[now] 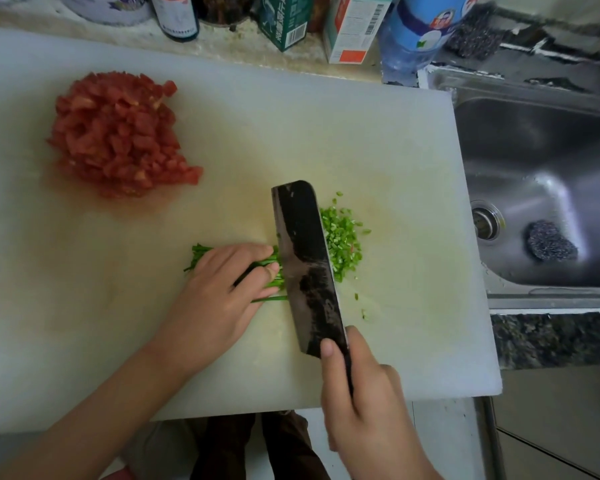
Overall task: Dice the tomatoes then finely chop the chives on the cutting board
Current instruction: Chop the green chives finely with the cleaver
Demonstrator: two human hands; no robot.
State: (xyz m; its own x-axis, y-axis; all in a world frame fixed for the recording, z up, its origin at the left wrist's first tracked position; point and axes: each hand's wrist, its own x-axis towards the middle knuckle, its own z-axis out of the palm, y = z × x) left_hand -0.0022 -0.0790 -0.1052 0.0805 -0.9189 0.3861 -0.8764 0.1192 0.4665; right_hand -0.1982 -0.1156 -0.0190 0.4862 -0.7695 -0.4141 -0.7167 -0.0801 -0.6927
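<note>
On the near middle of the white cutting board (378, 140), under the left hand (222, 289), lies the bundle of uncut chives (199, 254), its stalks running sideways. The fingers (246, 252) of that hand lie close together, bent over the stalks and pinning them to the board. Right against those fingertips stands the dark cleaver (305, 258), its blade upright with the edge down across the stalks. The right hand (364, 403) grips the handle at the board's near edge, fingers wrapped round it and the thumb (328, 351) laid flat on the blade's left face. Just past the blade, on the side away from the left fingers, sits a small heap of chopped chives (343, 244), with a few loose green bits scattered nearer the right hand. Well off to the far left of both hands is a mound of diced tomatoes (118, 133) in a reddish wet patch. Beyond the board, along the back of the desk (222, 46), stand a dark bottle (175, 15), two cartons (284, 22) and a blue-labelled bottle (416, 32). To the right of the right fingers, past the board's edge, is a steel sink (534, 140) with a dark scouring pad (551, 240) beside its drain (485, 220).
</note>
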